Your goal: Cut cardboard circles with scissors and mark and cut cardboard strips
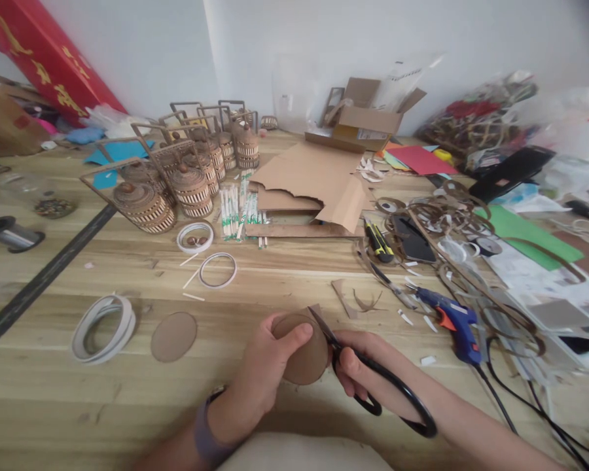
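Note:
Thumb on top, my left hand grips a round brown cardboard disc above the table's front edge. My right hand is closed around black-handled scissors. Their blades point up and left, at the disc's upper right edge, where a scrap of cardboard sticks out. Part of the right hand's grip is hidden by the handles. A second cardboard disc lies flat on the table to the left, beside a thick white ring. Curved cardboard offcuts lie just beyond the scissors.
A blue glue gun with a cord lies at right, near a yellow utility knife and tangled brown strips. Torn cardboard covers the middle back. Several small woven baskets with tall handles stand back left. A wire spool sits far left.

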The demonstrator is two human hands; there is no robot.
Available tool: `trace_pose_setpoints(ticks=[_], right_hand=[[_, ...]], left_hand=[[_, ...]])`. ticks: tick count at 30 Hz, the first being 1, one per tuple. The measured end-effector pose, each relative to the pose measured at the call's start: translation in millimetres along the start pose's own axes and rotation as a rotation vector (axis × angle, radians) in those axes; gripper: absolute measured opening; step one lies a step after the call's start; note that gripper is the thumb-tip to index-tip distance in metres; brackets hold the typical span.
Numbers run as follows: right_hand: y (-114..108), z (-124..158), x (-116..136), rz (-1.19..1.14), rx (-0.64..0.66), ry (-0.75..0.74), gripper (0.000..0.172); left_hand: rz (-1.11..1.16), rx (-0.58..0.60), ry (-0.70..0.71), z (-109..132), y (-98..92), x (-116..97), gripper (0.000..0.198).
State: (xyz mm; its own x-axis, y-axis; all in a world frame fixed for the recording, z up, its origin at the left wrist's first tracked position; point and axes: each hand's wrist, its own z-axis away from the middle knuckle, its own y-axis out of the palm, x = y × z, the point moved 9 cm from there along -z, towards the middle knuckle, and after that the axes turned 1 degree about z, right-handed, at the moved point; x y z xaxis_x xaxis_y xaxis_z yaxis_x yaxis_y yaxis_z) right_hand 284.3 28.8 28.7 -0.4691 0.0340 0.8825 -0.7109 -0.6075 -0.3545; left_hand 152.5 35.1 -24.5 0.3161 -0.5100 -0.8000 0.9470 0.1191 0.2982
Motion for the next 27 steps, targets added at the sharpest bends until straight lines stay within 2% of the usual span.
trace_pose_setpoints(ticks=[7, 12, 16, 22, 27], right_hand=[[3.6, -1.7, -8.6, -0.002, 0.020, 0.017, 0.078], [3.3, -0.2, -4.3, 0.010, 0.012, 0.014, 0.076], [3.2, 1.1, -1.7, 0.000, -0.005, 0.011, 0.074], [5.4, 1.8, -3.8, -0.007, -0.001, 0.046, 0.074], [6.7, 1.1, -7.3, -0.022, -0.018, 0.032, 0.073]], left_hand=[[-0.010, -0.013, -0.001, 2.6, 0.5, -2.2, 0.046], [0.012, -0.025, -0.032, 2.0, 0.5, 0.5, 0.050], [-0.005, -0.020, 0.002, 1.9, 0.5, -0.7, 0.047], [-0.011, -0.045, -0.004, 2.1, -2.6, 1.8, 0.048], [-0.004, -0.020, -0.006, 1.2, -0.8, 4.6, 0.048]])
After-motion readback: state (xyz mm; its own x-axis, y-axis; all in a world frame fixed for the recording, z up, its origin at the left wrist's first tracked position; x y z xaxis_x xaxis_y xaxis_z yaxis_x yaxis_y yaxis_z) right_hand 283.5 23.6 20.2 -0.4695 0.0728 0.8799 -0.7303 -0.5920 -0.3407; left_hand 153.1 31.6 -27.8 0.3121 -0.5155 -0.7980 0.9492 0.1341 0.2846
